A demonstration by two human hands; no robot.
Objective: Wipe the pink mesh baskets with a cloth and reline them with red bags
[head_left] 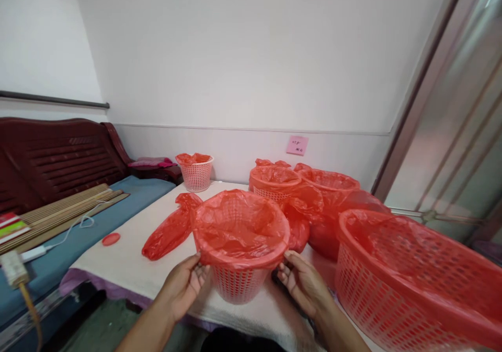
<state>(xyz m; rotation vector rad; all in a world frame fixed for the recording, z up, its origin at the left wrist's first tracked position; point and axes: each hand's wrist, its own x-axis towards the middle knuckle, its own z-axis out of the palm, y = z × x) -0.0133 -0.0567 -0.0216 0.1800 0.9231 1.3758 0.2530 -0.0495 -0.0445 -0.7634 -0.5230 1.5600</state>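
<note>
In front of me on the table stands a small round perforated basket [237, 285], upright. A thin red plastic bag [241, 224] lines it and is folded over its rim. My left hand [187, 284] pinches the bag's edge at the left of the rim. On the right side, my right hand [300, 279] pinches the bag's edge between thumb and fingers. Left of the basket, a bunched red plastic bag [172, 229] lies on the table. A dark object, partly hidden, is under my right hand.
A large lined basket [386, 294] fills the right side. Behind are more lined baskets [274, 182] and a pink-white basket [196, 177]. A red disc [111, 239] lies on the light tablecloth [135, 284]. At left is a wooden bench [50, 148]; a pink note [297, 145] is on the wall.
</note>
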